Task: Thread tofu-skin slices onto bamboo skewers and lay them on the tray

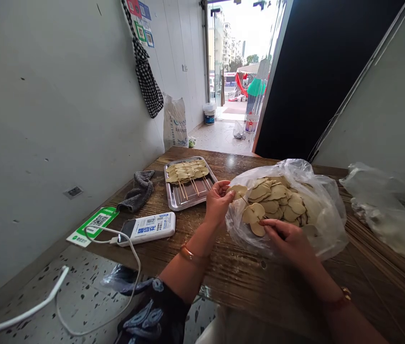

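My left hand (219, 203) is closed in a pinch on a pale, flat, lobed food slice (238, 192). A thin stick shows between this slice and more slices (253, 213) to its lower right. My right hand (290, 239) pinches the lower edge of those slices, and its fingertips partly hide the grip. Both hands are over the near left side of an open clear plastic bag (326, 210) heaped with similar slices (277, 198). Left of my hands, a metal tray (187, 203) bears several skewers of slices (187, 171), their bare stick ends pointing toward me.
On the wooden table (220, 267) lie a dark cloth (138, 191), a white power bank (154, 227) with a cable, and a green QR-code card (94, 225). Long thin sticks (388, 253) and another plastic bag (396, 210) are at the right. Beyond is a glass doorway.
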`<state>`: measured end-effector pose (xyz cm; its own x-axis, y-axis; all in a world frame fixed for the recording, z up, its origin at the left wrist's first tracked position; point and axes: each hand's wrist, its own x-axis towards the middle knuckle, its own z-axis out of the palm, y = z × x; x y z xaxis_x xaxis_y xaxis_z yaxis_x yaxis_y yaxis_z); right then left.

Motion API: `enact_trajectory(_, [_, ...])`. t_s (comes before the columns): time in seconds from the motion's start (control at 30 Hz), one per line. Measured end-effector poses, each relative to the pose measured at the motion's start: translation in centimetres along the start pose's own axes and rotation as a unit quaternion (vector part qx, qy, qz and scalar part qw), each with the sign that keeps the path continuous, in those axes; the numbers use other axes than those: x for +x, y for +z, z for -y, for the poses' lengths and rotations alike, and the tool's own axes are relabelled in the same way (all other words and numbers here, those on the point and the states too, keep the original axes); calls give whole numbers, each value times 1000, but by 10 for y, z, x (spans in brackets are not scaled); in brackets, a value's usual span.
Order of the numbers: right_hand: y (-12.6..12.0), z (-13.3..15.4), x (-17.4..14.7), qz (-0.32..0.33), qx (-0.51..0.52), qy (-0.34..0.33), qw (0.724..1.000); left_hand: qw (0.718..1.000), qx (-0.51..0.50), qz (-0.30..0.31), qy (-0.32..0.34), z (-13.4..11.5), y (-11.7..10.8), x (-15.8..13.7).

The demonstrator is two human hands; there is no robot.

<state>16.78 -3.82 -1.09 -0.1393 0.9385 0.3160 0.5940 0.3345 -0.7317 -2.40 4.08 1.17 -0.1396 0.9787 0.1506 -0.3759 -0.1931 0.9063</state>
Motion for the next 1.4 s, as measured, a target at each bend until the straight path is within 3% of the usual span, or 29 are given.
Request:
enact_trajectory(0.77, [5,-3,3,-8,24,37,999,984,138,91,61,11,7,-9])
enact_trajectory(1.1, [2,-2,3,5,94,73,993,991,-14,101,-84,3,10,-11])
enact_trajectory(1.27, [0,1,3,3,96,69,993,974,1,180,-137,4,9,-12])
enact_trajectory(1.4, [1,1,2,14,119,84,989,974,3,175,-145,4,7,-12])
